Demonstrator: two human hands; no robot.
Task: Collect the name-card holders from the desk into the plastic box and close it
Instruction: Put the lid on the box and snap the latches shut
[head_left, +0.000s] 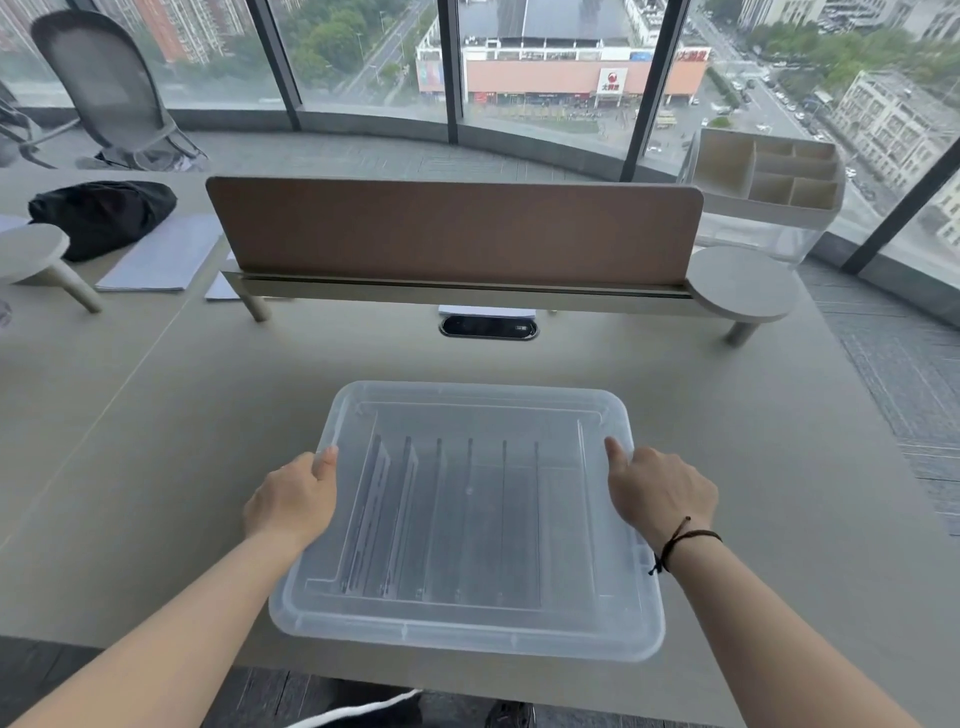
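Lid (467, 519) on the plastic box (597, 642), name-card holders (379, 514) upright inside. Left hand (293, 499) and right hand (657, 491) clasping the side rims mid-length, long axis running away across the desk (753, 415).

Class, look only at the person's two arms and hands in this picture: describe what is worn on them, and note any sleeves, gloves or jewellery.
Both forearms are bare, with no sleeves in view, and neither hand wears a glove. The left hand shows no ring, watch or band. The right hand is also free of rings, but its wrist carries a thin dark cord bracelet, tied with a small knot whose loose ends hang down on the inner side.
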